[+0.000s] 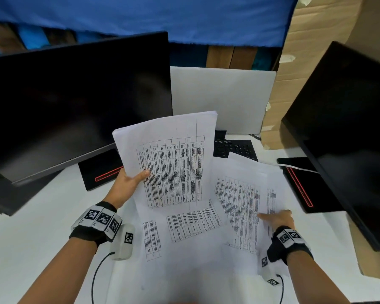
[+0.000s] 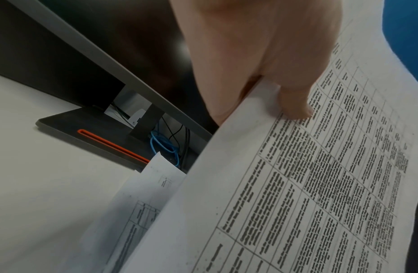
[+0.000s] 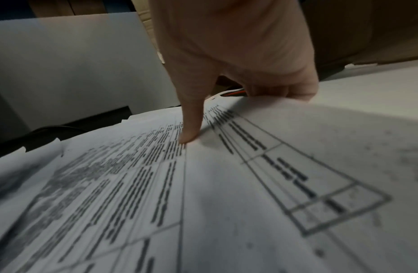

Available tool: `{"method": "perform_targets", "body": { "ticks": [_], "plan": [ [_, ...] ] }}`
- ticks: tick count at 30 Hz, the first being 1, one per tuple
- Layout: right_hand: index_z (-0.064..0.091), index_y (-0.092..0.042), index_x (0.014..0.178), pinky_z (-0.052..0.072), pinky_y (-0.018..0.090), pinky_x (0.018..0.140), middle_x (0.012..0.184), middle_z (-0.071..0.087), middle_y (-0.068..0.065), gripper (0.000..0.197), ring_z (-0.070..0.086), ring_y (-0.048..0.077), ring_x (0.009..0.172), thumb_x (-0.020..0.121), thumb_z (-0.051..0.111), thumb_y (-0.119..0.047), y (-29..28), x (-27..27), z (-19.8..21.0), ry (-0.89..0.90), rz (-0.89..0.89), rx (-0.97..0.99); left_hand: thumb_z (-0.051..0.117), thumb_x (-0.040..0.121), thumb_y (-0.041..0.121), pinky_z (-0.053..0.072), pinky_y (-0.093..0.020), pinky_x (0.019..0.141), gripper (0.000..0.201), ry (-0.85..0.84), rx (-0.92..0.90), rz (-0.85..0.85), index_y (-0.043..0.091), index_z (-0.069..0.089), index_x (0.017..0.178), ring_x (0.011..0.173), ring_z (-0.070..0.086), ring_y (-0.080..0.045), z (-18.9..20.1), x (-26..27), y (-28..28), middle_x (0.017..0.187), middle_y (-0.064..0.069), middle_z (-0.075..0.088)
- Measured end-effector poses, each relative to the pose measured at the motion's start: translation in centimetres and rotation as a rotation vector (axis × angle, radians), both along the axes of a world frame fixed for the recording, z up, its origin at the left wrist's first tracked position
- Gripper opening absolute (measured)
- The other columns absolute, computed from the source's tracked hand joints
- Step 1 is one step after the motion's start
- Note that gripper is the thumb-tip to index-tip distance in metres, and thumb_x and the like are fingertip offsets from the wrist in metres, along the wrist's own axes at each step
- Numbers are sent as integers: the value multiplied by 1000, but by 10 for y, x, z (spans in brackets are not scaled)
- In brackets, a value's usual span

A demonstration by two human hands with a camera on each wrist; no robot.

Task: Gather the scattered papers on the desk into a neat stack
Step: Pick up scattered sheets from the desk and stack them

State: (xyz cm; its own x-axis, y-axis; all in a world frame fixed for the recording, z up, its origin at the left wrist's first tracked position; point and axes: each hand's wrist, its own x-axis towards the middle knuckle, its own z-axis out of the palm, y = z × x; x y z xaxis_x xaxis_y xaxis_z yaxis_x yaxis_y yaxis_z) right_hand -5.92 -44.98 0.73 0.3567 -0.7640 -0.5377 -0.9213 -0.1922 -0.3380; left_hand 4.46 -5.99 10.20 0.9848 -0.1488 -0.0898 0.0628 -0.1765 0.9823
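Left hand [image 1: 127,183]: a raised sheaf of white printed table sheets [image 1: 169,159] is pinched at its left edge, thumb on top. Right hand [image 1: 278,219]: thumb and curled fingers are closed on the right-hand loose printed sheets [image 1: 239,202] lying on the white desk [image 1: 31,227], between 2 black monitors [image 1: 75,102].

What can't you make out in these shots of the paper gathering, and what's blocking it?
- Table text on the held sheets: too small in the head view, blurred in the left wrist view.
- Left hand fingers behind the sheets: hidden by the paper; only the thumb shows.
- Right hand fingers under the lifted sheet: hidden in the right wrist view.
- Keyboard: mostly hidden under papers.
- How many sheets are held: cannot tell.
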Motion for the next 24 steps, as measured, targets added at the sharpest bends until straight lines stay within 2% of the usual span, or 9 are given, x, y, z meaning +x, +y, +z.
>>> {"method": "perform_targets", "body": {
  "ticks": [4,6,8,10,12,15,18,21,24],
  "plan": [
    [40,5,127,44,47,99,131,51,26,86,51,39,117,63,82,-35,12,9,3,30,73,11,59,84,17,38,-37,102,44,12,1,4,14,47,126,112,53,-19,0,0,1,115,0,59],
    [37,2,130,39,48,103,139,38,26,87,43,41,123,64,80,-35,14,13,4,55,74,-9,60,83,20,38,-38,103,46,23,9,6,14,47,126,114,53,-20,-1,1,3,118,-1,59],
    [23,-1,138,39,52,103,145,23,27,93,38,45,126,68,80,-24,17,14,7,5,26,18,63,80,26,38,-42,105,54,40,4,19,12,45,128,117,53,-22,-3,1,5,126,-6,58],
    [21,3,138,42,49,100,143,32,29,91,43,45,124,70,78,-14,16,15,5,-58,1,64,63,80,26,38,-43,105,54,43,-1,26,12,45,128,118,53,-23,-5,2,6,127,-7,57],
    [36,10,129,46,45,96,133,48,29,75,51,41,118,70,78,-12,16,13,5,-60,20,80,62,81,22,39,-42,104,48,39,-1,29,13,47,126,116,54,-23,-5,2,5,123,-6,59],
    [43,12,125,46,41,94,131,51,27,67,52,39,118,72,76,-14,19,9,9,-90,59,96,61,82,22,40,-38,101,42,32,-6,20,15,50,123,112,55,-21,-4,2,4,116,-4,60],
    [44,10,126,45,40,95,130,53,26,63,52,39,118,75,73,-14,19,6,10,-164,105,94,59,84,19,42,-31,94,33,22,-6,13,20,52,116,100,59,-11,-4,0,4,105,6,63],
    [55,7,113,47,36,84,116,61,24,40,57,37,107,80,67,-13,17,5,16,-251,144,30,57,86,17,49,-14,75,21,5,5,-15,31,55,101,82,64,8,-4,-2,3,85,21,70],
    [60,8,98,48,38,79,102,65,27,25,59,37,93,84,61,-13,14,4,27,-342,193,-103,56,86,17,48,-17,75,23,2,3,-32,37,54,99,81,63,13,-1,-4,2,95,15,66]
  ]
}}
